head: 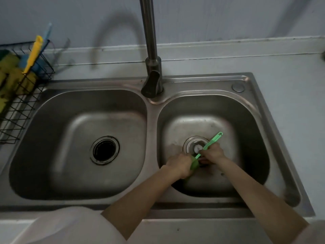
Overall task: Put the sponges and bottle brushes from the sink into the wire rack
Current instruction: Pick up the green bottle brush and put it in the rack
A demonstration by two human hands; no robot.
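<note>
Down in the right basin of the steel double sink point(260, 95), both hands meet over the drain strainer point(194, 146). The right hand point(213, 154) curls round the handle of a green bottle brush point(210, 143), whose looped end points up and right. The left hand point(179, 165) grips its green sponge head. The tall faucet point(151, 50) rises behind the divider between the basins. The left basin holds only its open drain point(105, 150). At far left the wire rack point(22, 110) already carries yellow sponges point(12, 74), a yellow brush point(33, 53) and a blue brush point(46, 35).
</note>
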